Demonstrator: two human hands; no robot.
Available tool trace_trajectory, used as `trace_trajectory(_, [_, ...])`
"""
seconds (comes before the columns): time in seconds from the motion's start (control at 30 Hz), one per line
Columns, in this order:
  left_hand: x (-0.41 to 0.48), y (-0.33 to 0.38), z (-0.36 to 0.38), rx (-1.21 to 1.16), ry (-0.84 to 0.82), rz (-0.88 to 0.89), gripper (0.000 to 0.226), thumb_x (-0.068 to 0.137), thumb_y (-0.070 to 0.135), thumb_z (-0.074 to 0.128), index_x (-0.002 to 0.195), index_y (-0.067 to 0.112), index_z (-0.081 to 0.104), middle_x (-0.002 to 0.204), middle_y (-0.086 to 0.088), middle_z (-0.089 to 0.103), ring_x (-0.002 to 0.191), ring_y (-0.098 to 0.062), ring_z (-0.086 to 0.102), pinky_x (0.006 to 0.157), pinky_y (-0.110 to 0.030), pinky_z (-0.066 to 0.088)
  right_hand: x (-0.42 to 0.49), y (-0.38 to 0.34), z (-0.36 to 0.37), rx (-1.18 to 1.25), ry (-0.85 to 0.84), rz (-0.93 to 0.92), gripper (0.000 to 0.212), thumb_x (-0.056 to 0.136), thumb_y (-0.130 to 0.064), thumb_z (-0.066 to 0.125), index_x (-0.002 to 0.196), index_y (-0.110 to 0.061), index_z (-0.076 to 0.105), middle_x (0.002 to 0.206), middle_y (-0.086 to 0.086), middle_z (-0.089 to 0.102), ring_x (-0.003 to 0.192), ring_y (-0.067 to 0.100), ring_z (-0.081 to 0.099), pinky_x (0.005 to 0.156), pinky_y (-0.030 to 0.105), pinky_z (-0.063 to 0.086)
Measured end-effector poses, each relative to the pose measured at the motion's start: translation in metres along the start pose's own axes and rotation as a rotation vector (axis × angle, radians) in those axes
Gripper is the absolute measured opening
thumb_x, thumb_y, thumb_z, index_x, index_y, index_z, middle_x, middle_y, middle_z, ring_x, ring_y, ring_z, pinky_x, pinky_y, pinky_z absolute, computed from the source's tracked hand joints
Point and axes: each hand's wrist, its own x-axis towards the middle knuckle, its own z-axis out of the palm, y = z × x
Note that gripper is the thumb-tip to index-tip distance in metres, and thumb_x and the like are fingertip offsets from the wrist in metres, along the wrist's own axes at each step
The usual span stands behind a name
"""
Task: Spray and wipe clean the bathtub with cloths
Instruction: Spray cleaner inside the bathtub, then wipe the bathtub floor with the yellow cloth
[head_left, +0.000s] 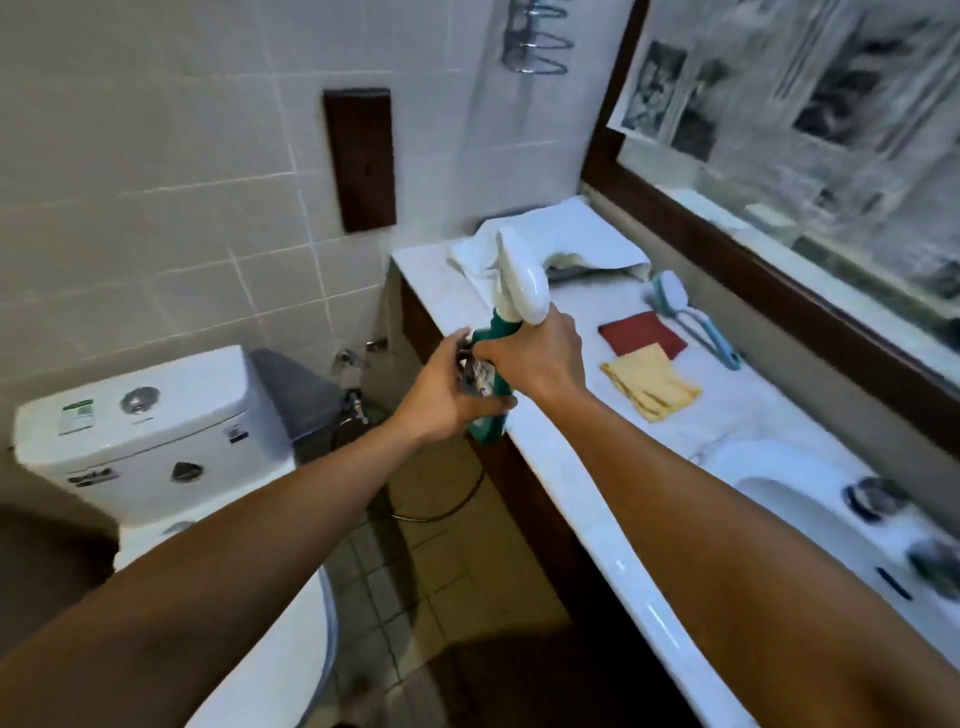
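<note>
Two bare arms reach out. The left hand (441, 387) wraps the green spray bottle (485, 431) and the right hand (530, 358) grips its neck, over the counter (727, 421) edge. On the counter lie a red cloth (641, 332), a yellow cloth (652, 387), a blue brush (693, 319) and a white towel (571, 234). A toilet (156, 415) stands left of the counter.

Teal spray bottle (488, 415) with white head; red cloth (641, 332), yellow cloth (652, 382)
</note>
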Motion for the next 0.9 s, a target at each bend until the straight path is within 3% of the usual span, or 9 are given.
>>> trace_trajectory(0.2, [0.118, 0.006, 0.065, 0.041, -0.172, 0.066, 0.089, 0.067, 0.032, 0.094, 0.14, 0.033, 0.042, 0.133, 0.013, 0.055, 0.121, 0.005, 0.051, 0.095, -0.023, 0.048, 0.101, 0.04, -0.048, -0.028, 0.135, 0.085, 0.032, 0.07, -0.028, 0.083, 0.094, -0.017, 0.065, 0.087, -0.001, 0.069, 0.08, 0.02, 0.069, 0.064, 0.03, 0.055])
trace_trajectory(0.33, [0.202, -0.004, 0.094, 0.02, -0.235, 0.057, 0.084, 0.066, 0.019, 0.095, 0.133, 0.032, 0.044, 0.126, 0.014, 0.056, 0.114, 0.003, 0.055, 0.086, -0.017, 0.05, 0.179, 0.059, -0.054, -0.045, 0.208, 0.114, 0.029, 0.068, -0.029, 0.082, 0.088, -0.021, 0.062, 0.084, 0.0, 0.068, 0.078, 0.02, 0.069, 0.064, 0.032, 0.057])
trace_trajectory(0.43, [0.256, -0.019, 0.109, 0.022, -0.256, 0.028, 0.082, 0.063, 0.018, 0.095, 0.13, 0.029, 0.047, 0.118, 0.019, 0.059, 0.105, 0.006, 0.059, 0.09, -0.027, 0.055, 0.231, 0.074, -0.049, -0.028, 0.207, 0.166, 0.029, 0.07, -0.024, 0.082, 0.085, -0.024, 0.057, 0.087, 0.002, 0.069, 0.082, 0.022, 0.07, 0.07, 0.041, 0.063])
trace_trajectory(0.57, [0.32, -0.037, 0.12, 0.065, -0.284, 0.003, 0.098, 0.049, 0.037, 0.095, 0.134, 0.028, 0.047, 0.121, 0.011, 0.061, 0.109, -0.01, 0.062, 0.096, -0.041, 0.056, 0.288, 0.092, -0.041, 0.02, 0.197, 0.241, 0.034, 0.072, -0.019, 0.083, 0.094, -0.021, 0.057, 0.096, 0.006, 0.071, 0.088, 0.025, 0.071, 0.076, 0.047, 0.063])
trace_trajectory(0.9, [0.378, -0.078, 0.144, 0.066, -0.282, -0.034, 0.096, 0.047, 0.036, 0.097, 0.13, 0.027, 0.049, 0.123, 0.009, 0.063, 0.109, -0.011, 0.065, 0.093, -0.041, 0.058, 0.345, 0.121, -0.026, -0.007, 0.153, 0.279, 0.033, 0.073, -0.018, 0.082, 0.095, -0.021, 0.056, 0.094, 0.005, 0.067, 0.088, 0.027, 0.068, 0.074, 0.047, 0.062])
